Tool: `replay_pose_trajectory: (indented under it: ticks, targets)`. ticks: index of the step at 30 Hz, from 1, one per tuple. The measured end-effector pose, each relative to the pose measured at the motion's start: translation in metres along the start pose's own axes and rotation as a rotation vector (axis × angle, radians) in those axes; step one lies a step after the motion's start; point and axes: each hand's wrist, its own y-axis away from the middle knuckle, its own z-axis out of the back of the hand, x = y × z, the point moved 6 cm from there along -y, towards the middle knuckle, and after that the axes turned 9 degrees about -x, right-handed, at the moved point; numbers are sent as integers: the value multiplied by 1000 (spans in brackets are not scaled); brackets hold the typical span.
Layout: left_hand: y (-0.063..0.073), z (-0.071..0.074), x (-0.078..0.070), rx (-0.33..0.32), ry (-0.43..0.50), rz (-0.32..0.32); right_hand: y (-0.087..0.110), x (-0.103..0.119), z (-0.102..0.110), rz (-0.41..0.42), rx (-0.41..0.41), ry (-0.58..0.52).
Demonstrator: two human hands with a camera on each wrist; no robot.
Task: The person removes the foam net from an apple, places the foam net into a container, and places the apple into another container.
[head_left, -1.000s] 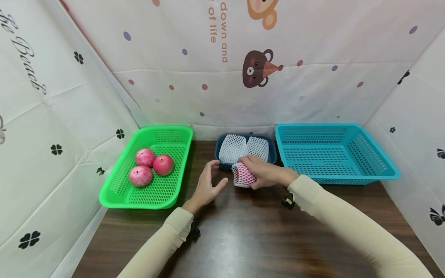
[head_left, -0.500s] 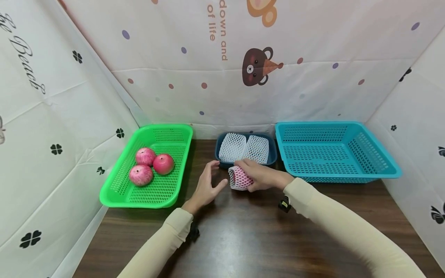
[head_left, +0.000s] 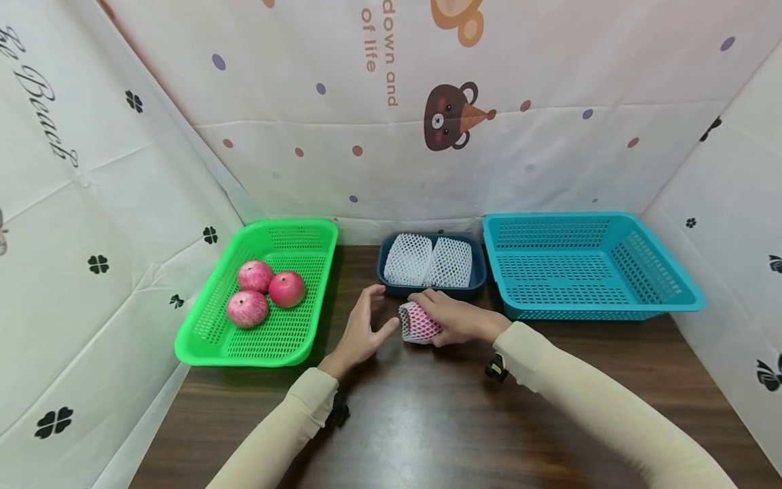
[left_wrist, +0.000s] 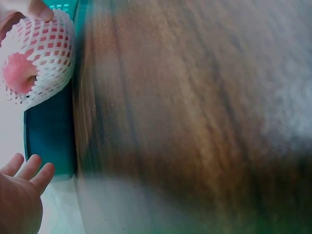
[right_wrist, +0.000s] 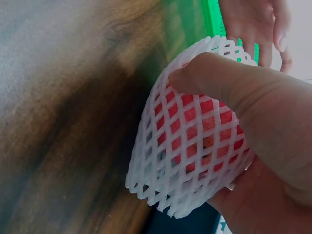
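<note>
My right hand [head_left: 452, 318] grips an apple [left_wrist: 20, 73] wrapped in a white foam net [right_wrist: 190, 141], thumb on one side. In the left wrist view, the apple's pink stem end shows through the net's opening. On the left, my left hand [head_left: 360, 333] is held beside the wrapped apple, fingers spread and thumb apart, touching nothing. Behind both hands stands a small dark blue tray [head_left: 479, 288] with two white foam nets [head_left: 409, 260] lying in it.
To the left, a green basket [head_left: 244, 362] holds three red apples [head_left: 287, 289]. At the right back is a blue basket [head_left: 601, 314]. The brown wooden table [head_left: 421, 421] runs up to printed cloth walls [head_left: 293, 183] at the back and sides.
My right hand has come slightly left and towards me with the netted apple, away from the tray. My left hand has stayed almost still.
</note>
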Motion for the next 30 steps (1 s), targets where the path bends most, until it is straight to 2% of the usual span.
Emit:
replay_pose_trajectory:
  ticks: [12, 22, 30]
  targets:
    - [0, 0, 2, 14, -33, 32, 1, -2, -7, -30, -7, 8]
    - [1, 0, 2, 18, -25, 27, 1, -4, -9, -23, -30, 43]
    - [2, 2, 2, 9, -42, 20, 4, -4, -12, -66, -53, 36]
